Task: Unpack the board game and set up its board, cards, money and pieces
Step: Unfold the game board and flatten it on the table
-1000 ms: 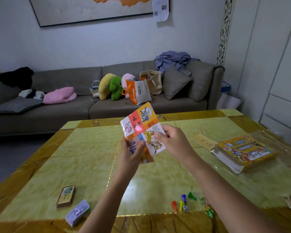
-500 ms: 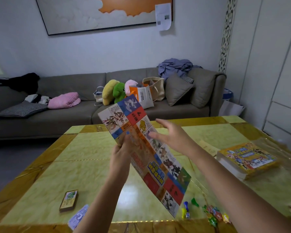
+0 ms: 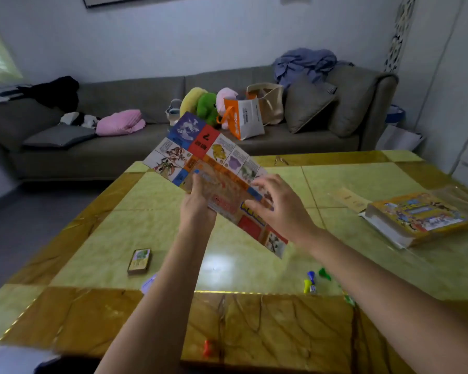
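A colourful paper game board [image 3: 200, 152], partly unfolded, hangs tilted in the air above the table. My left hand [image 3: 197, 203] grips its near left edge, thumb on the printed face. My right hand [image 3: 278, 209] is over the board's lower right part with spread, bent fingers touching it. A deck of cards [image 3: 140, 261] lies on the table at the left. A purple stack of money [image 3: 148, 284] peeks out beside my left forearm. Blue, yellow and green pieces [image 3: 312, 280] lie at the right, and a red piece [image 3: 208, 348] near the front edge.
The yellow game box [image 3: 419, 220] lies at the right of the yellow-green marble table [image 3: 152, 238], with a beige slip [image 3: 347, 198] beside it. A grey sofa [image 3: 135, 147] with cushions, plush toys and bags stands behind the table.
The board was a small folded packet, then dropped open. Now my right hand has come down onto its lower part and the board sits flatter; the view has tilted down.
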Tool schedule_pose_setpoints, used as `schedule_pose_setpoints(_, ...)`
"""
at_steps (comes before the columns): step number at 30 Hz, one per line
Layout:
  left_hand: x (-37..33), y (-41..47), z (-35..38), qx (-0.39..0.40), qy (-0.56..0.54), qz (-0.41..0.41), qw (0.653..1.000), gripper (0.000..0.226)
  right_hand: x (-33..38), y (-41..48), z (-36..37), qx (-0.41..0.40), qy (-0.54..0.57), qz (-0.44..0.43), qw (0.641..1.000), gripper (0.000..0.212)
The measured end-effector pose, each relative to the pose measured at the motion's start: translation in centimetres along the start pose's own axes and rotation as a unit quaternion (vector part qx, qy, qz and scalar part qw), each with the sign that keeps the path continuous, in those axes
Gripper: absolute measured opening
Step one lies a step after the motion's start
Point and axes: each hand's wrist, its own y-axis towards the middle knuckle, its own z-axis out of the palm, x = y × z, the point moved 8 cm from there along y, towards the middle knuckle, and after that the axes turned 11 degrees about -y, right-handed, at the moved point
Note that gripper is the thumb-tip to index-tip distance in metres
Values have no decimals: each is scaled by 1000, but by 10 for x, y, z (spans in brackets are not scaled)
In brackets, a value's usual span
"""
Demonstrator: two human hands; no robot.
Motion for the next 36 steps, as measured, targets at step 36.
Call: schedule_pose_setpoints(36,-2,16,-77,-39,-241,-27,969,43,-83,-93,74,310,-73,120,940,20)
